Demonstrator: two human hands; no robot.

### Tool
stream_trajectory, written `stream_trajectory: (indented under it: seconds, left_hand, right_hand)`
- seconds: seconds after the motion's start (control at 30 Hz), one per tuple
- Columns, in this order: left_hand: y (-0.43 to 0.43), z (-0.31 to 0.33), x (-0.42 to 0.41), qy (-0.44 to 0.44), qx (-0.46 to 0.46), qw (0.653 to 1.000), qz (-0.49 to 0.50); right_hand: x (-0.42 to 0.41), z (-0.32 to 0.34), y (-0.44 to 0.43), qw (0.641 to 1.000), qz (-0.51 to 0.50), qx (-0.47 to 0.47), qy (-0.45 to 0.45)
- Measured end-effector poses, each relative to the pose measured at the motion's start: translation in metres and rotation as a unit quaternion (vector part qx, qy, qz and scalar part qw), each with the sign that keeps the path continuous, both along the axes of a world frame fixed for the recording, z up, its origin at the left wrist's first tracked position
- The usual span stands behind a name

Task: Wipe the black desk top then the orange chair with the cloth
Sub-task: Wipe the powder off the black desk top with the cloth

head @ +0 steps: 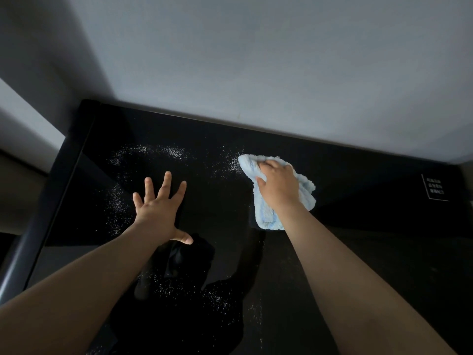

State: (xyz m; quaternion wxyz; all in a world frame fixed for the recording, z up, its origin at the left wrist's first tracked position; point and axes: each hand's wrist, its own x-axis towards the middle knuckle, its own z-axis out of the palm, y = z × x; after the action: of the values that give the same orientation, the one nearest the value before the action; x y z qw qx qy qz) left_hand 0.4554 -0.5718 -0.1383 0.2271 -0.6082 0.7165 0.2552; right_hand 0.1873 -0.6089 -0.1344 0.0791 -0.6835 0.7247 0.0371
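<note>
The cloth (265, 213) lies bunched on the tabletop (358, 180), right of centre and toward the wall (256, 60). Its long axis runs roughly away from the person, with the far end slanting a little left. The right hand (277, 185) sits on its far half, fingers (268, 166) curled over the folds and pressing them down; the near half trails free below the wrist.

The coming stroke probably turns on one thing: the white specks (171, 151) lie to the left of the cloth. They start just beside its far-left corner and arc away across the back, with more down the left side and near the front edge. The left hand (158, 206) is flat on the tabletop inside that arc, fingers (166, 183) spread wide, thumb out — so it stands between the cloth and the leftmost specks, and a leftward sweep would likely meet it.

The middle of the cloth is hidden under the hand. The glossy black surface mirrors the arms, so dust and reflection are hard to tell apart in the near part. The print on the label (435, 187) at right is too small to read — and the chair is not in view.
</note>
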Motion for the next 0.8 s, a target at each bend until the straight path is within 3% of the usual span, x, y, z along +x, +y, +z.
stream_trajectory:
  seconds: [0.8]
  left_hand:
    - [0.001, 0.002, 0.001, 0.003, -0.012, 1.0, -0.006]
  right_hand:
    - [0.014, -0.004, 0.084, 1.0, -0.023, -0.007, -0.016]
